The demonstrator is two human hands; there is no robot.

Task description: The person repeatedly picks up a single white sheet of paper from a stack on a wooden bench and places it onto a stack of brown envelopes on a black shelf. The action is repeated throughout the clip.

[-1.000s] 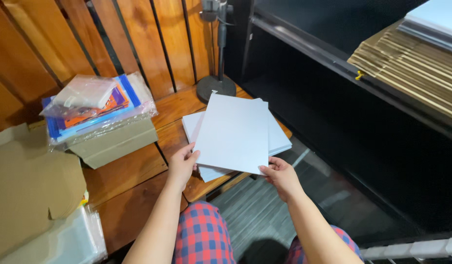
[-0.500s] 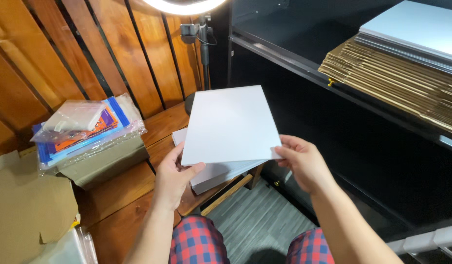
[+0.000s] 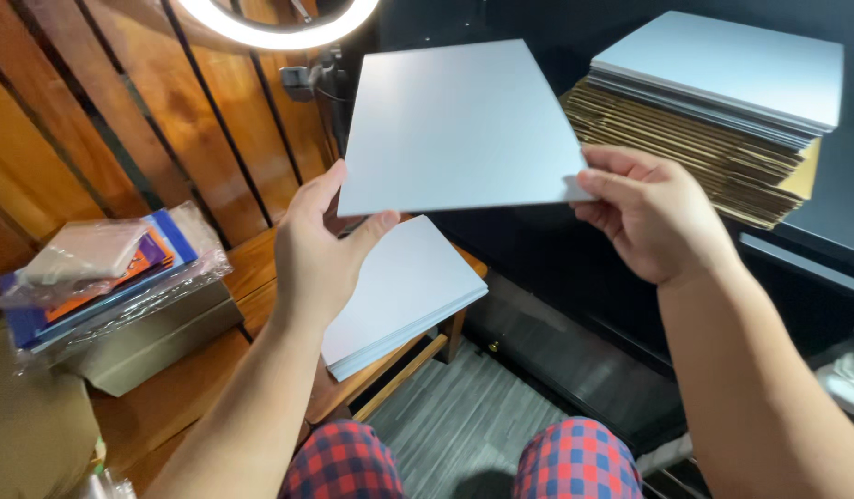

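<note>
Hands hold one flat pale sheet [image 3: 459, 125] up in the air, one grip at each lower corner. At the left hand [image 3: 318, 251], the grip is closed on the sheet's lower left corner, thumb on the near face and fingers hidden behind it. At the right hand [image 3: 650, 214], the grip is pinched shut on the lower right edge, fingertips curled over the front and the thumb out of sight behind. The sheet is thin, stiff, rectangular and smooth, grey-white with a matt face, held nearly level and tilted slightly toward the camera. Below the left grip lies a neat stack of similar sheets [image 3: 410, 291], square-edged, resting on a wooden slatted surface [image 3: 177, 397]; the left hand covers part of it. Just beyond the right grip stands a pile of brown corrugated boards [image 3: 699, 152] topped with more pale sheets, its right end cut off by the frame. Well left of the left grip sits a plastic-wrapped bundle [image 3: 103, 268] of coloured items on a grey box, its contents hard to make out through the crinkled film.
</note>
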